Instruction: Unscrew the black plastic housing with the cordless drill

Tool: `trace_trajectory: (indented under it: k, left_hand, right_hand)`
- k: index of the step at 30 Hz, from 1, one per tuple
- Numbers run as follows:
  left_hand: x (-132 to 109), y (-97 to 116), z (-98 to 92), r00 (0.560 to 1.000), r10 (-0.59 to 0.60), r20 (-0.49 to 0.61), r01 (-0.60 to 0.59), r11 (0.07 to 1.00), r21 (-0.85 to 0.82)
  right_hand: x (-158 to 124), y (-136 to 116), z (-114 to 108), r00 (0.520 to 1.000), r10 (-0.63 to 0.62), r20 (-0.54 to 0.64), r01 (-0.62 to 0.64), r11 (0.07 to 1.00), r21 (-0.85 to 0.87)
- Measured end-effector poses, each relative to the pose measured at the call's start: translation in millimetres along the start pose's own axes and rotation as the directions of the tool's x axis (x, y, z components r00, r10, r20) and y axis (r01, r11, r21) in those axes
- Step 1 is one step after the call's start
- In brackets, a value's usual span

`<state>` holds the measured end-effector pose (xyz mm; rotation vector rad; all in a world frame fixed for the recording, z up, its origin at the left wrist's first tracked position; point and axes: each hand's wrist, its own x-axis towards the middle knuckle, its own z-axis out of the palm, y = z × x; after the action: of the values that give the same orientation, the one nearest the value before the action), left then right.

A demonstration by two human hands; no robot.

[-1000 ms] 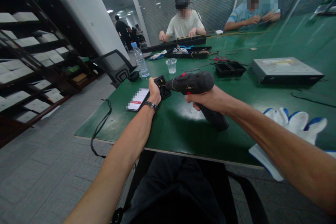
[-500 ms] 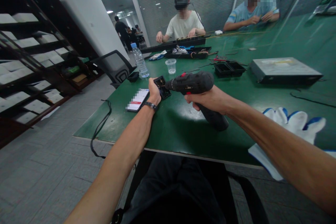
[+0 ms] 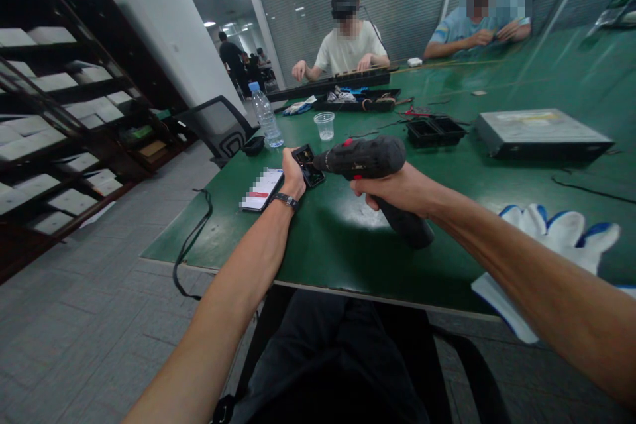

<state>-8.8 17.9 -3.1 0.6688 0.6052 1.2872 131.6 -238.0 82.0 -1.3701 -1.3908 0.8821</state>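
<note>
In my right hand (image 3: 385,191) is a black cordless drill (image 3: 370,156) with red accents, its chuck pointing left. My left hand (image 3: 294,173) grips a small black box-shaped part (image 3: 309,165) with some metallic bits inside, tilted toward the drill. The drill's tip reaches the right side of this part; whether it touches a screw is too small to tell. A phone (image 3: 262,189) with a lit screen lies on the table just left of my left hand, partly behind the wrist.
The green table (image 3: 338,248) carries a water bottle (image 3: 267,118), a plastic cup (image 3: 324,126), black trays (image 3: 436,130), a flat metal case (image 3: 544,134) and white-blue gloves (image 3: 561,238). Two people sit across. A black strap (image 3: 195,238) hangs over the left edge.
Everything has shifted very slightly in the view, as from a small head movement. Both hands keep their hold, with the drill still against or near the black part.
</note>
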Motion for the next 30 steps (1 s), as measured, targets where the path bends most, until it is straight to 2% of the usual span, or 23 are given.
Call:
trace_trajectory:
  k: [11,23,30]
  left_hand:
    - [-4.5,1.0,2.1,0.999,0.052,-0.013,-0.050,0.995,0.085]
    - [-4.7,1.5,2.4,1.000,0.005,-0.012,-0.005,0.999,0.045]
    - [-4.5,0.8,0.5,0.999,0.040,-0.007,-0.039,0.997,0.070]
  right_hand:
    - [-1.9,-3.0,1.6,1.000,0.013,-0.007,-0.013,1.000,0.019]
    - [1.5,6.8,-1.2,0.999,-0.032,0.028,0.031,0.999,0.032]
    - [0.2,1.2,-0.5,0.999,-0.029,0.014,0.028,0.999,0.031]
